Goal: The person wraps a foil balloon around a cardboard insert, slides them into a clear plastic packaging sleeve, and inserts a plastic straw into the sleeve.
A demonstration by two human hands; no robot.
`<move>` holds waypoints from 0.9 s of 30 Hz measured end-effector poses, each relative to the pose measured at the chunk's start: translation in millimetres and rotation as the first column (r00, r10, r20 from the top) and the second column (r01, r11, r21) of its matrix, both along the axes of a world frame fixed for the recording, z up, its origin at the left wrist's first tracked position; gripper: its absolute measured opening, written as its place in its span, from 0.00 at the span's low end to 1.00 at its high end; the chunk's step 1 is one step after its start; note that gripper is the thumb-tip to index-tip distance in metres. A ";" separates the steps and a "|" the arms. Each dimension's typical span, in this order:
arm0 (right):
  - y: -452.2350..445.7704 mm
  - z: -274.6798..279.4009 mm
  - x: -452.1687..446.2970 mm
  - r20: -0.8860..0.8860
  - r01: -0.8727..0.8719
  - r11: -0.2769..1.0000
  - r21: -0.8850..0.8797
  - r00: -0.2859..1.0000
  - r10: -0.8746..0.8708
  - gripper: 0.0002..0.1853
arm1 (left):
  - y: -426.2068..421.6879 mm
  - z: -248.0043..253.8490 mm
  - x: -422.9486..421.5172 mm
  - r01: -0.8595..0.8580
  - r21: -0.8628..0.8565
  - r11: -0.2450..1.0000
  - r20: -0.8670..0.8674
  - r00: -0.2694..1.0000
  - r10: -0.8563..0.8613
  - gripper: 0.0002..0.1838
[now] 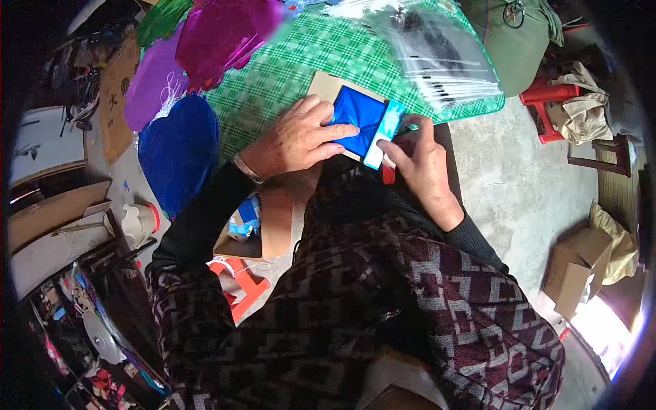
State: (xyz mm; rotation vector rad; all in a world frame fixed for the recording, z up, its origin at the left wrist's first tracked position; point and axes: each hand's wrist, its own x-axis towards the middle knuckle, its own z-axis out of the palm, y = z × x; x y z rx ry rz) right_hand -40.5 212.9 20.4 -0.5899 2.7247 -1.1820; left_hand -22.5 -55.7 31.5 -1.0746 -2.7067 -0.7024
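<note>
Blue foil square (365, 111): press flat on the card (325, 85) w/ your L hand (290, 140), fingers open; R hand (428, 167) pinches light-blue strip (391, 124), so pls align edges.

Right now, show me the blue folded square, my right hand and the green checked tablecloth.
Blue folded square (363, 116): head view, middle of its face.
Right hand (426, 167): head view, back of the hand.
Green checked tablecloth (273, 87): head view, bare part.
</note>
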 end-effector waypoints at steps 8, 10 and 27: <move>-10.8 -4.2 -3.5 0.516 0.309 0.742 -0.595 0.855 0.058 0.28 | 3.5 -0.4 0.6 -0.019 -0.012 1.000 -0.014 1.000 0.019 0.14; -12.3 3.9 -7.2 0.549 0.340 0.697 -0.631 0.831 0.092 0.28 | 3.6 -0.4 0.1 -0.022 -0.007 1.000 -0.022 1.000 0.022 0.13; -15.7 24.2 -52.9 0.637 0.032 0.879 -0.475 0.702 0.318 0.22 | 21.8 -13.1 11.4 -0.330 0.233 0.915 0.097 0.944 0.316 0.17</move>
